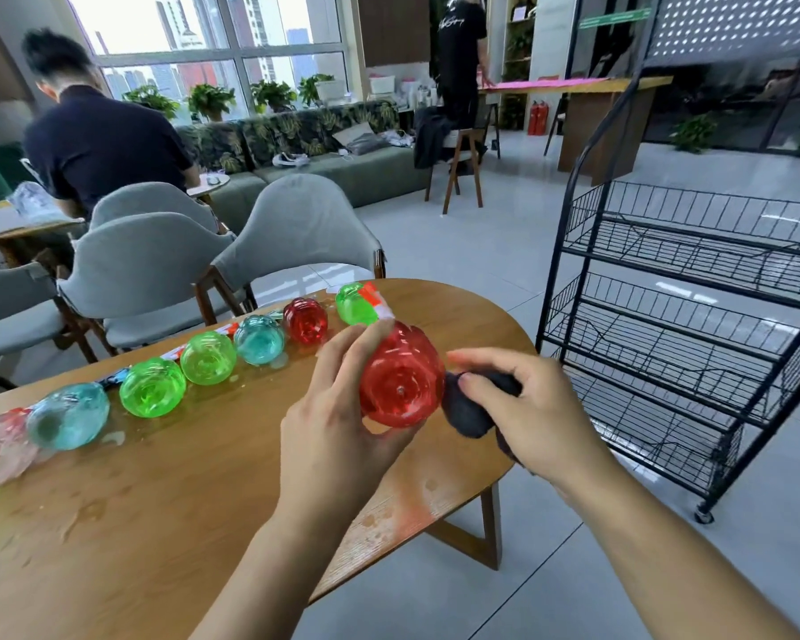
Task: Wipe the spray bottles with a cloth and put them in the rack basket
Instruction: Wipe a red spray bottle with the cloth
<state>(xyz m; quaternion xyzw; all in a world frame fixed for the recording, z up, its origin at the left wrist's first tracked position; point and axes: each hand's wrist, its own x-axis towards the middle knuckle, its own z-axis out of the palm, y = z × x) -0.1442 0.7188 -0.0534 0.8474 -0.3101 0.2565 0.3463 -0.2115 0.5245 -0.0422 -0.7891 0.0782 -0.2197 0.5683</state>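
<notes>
**Ana:** Bottle (400,378) first: the red one is up off the worktop (204,491), tipped so its round bottom faces the camera. The left hand (338,422) has its grip clamped round the body, thumb underneath and fingers over the top.

**Ben:** And the cloth (469,411)?

**Ana:** Dark, bunched in the right hand (534,420), whose grip is closed on it. It touches the bottle's right side.

**Ben:** What worries you?

**Ana:** Wet plastic. There are puddles on the worktop around the row of bottles (204,362) lying there, so I'd guess this one is slick too. If the cloth pushes hard sideways against a loose hold, it could squirt out and fall, and the hands are close to the worktop's near edge with tiled floor below.

**Ben:** Anything else?

**Ana:** The cloth is wadded into a small lump, so it may only smear one strip and miss the rest. I can't see the nozzle end from here, so it could go into the basket still wet.

**Ben:** The rack (693,316)?

**Ana:** Well apart on the right, black wire, shelves sloping. A round bottle laid on its side there may roll forward against the front rail.
</notes>
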